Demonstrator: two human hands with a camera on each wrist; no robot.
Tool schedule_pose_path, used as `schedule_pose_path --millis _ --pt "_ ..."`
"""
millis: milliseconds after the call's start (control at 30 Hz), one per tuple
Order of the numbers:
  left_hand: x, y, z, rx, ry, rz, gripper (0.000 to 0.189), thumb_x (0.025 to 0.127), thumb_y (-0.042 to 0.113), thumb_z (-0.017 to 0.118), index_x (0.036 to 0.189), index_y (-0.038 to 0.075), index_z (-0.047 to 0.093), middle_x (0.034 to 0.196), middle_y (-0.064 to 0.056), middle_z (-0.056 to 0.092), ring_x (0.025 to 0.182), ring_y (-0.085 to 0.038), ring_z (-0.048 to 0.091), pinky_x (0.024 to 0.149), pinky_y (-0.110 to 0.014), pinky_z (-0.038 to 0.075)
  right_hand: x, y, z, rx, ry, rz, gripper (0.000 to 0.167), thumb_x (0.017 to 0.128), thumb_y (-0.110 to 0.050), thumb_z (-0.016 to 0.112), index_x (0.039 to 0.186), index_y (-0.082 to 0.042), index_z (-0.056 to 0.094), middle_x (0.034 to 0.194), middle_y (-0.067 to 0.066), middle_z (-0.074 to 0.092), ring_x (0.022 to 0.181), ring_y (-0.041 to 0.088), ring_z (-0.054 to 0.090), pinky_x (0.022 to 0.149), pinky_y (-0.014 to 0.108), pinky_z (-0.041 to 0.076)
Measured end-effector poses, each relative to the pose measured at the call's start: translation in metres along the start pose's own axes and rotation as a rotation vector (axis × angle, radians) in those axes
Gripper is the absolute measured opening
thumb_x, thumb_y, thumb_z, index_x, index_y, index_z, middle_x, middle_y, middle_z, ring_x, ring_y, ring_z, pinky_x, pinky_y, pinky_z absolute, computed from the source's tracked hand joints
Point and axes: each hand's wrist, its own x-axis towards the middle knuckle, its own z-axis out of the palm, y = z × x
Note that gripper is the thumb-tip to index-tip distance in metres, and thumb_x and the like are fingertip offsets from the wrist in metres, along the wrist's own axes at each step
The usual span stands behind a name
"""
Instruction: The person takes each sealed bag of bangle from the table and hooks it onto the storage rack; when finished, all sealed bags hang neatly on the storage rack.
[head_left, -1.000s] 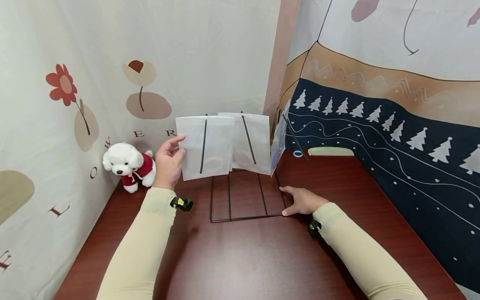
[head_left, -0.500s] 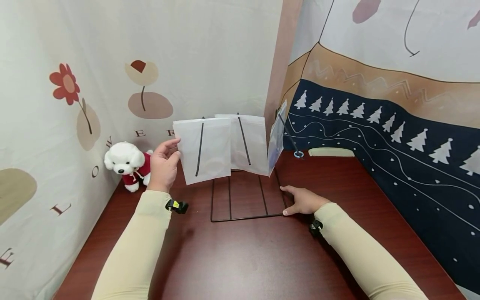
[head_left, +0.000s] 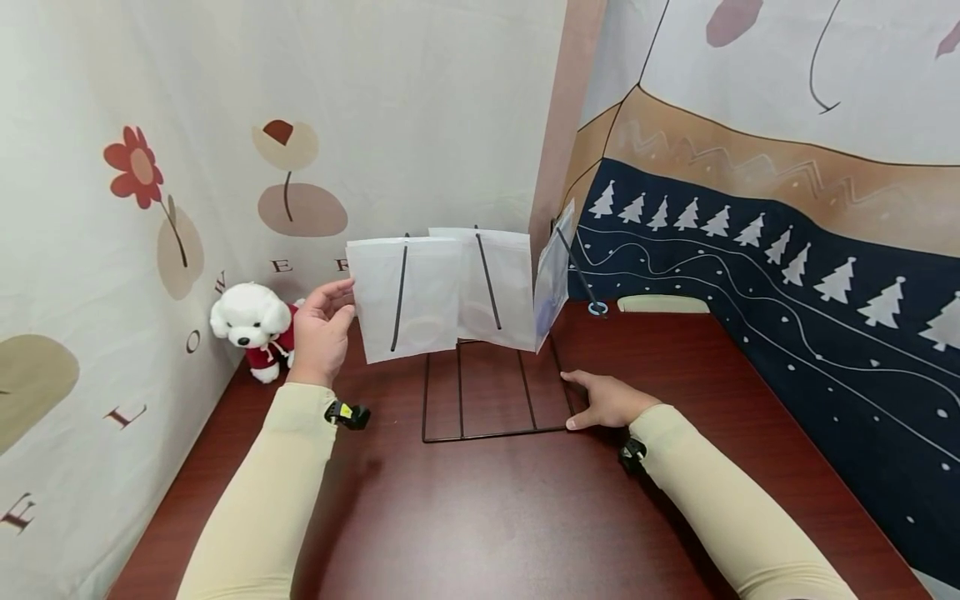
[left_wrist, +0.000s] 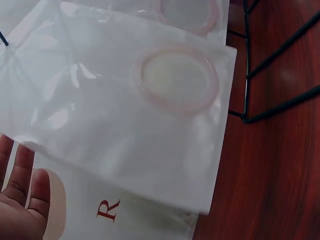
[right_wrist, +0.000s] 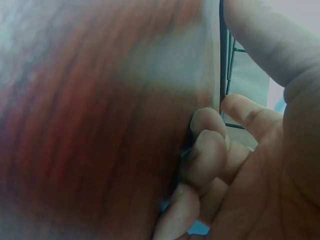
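A black wire display rack [head_left: 495,435] stands on the table, with frosted plastic bags hanging from its long hooks. My left hand [head_left: 321,333] is beside the left bag [head_left: 427,308], its loosely bent fingertips right at the bag's left edge. In the left wrist view, a pale pink ring [left_wrist: 215,82] shows through that bag. A second bag [head_left: 510,287] hangs just to the right, partly overlapped by the left one. The third bag [head_left: 551,279] hangs turned edge-on at the right. My right hand [head_left: 611,400] holds the rack's right base corner, thumb on the front wire and fingers along the side.
A white plush dog [head_left: 251,321] in a red top sits left, close behind my left hand. At the back right lie a light blue ring [head_left: 597,308] and a cream flat-edged object [head_left: 663,304]. Printed curtains [head_left: 435,108] enclose the table [head_left: 510,517].
My left hand has drawn back to the left, off the left bag's face to its edge. The bags and hooks have shifted slightly left. My right hand stays on the rack's corner.
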Motion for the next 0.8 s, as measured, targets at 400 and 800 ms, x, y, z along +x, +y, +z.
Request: schedule_pose_path --millis 400,800 --pt "-0.008 -0.007 -0.017 0.015 -0.014 -0.005 0.037 0.101 -0.009 0.054 0.135 -0.001 0.067 0.127 0.004 0.072 0.121 -0.016 0.066 0.099 -0.017 0.05 -0.001 0.001 0.001 0.004 -0.002 0.015 0.097 0.085 -0.032 0.091 0.162 -0.007 0.039 0.162 0.021 0.044 0.149 0.04 0.043 0.121 0.057 0.039" --pt "-0.024 -0.007 -0.045 0.154 0.01 -0.091 0.039 0.103 0.001 0.057 0.142 0.006 0.065 0.127 0.008 0.068 0.121 -0.007 0.06 0.092 -0.011 0.05 -0.002 0.007 0.001 0.011 0.003 0.002 0.098 0.085 -0.038 0.09 0.163 -0.007 0.039 0.162 0.021 0.045 0.148 0.04 0.045 0.12 0.058 0.04"
